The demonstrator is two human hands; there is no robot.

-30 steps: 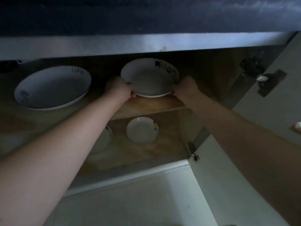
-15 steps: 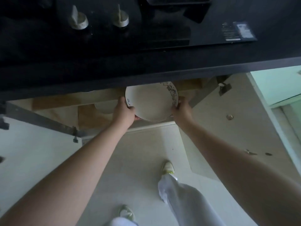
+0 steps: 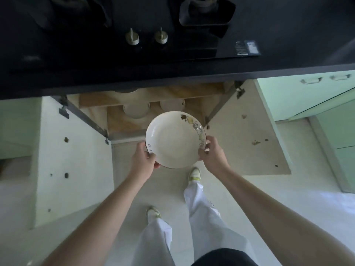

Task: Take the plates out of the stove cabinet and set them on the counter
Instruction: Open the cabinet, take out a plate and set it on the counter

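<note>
Plate: a round white ceramic plate with a dark rim and a small printed pattern along one edge (image 3: 175, 140), held in the air between both hands, in front of the open cabinet and below the table edge.
Left hand: the left hand (image 3: 143, 160) grips the plate's left rim, thumb on top, fingers curled beneath.
Right hand: the right hand (image 3: 213, 154) clasps the right rim in the same way.
Cabinet: an open wooden-lined stove cabinet (image 3: 119, 121) holding two more pale round plates (image 3: 136, 111) on the lower shelf.
Table: a black glossy table with a built-in stove (image 3: 172, 60) above the cabinet, bearing two metal knobs (image 3: 132, 37).
</note>
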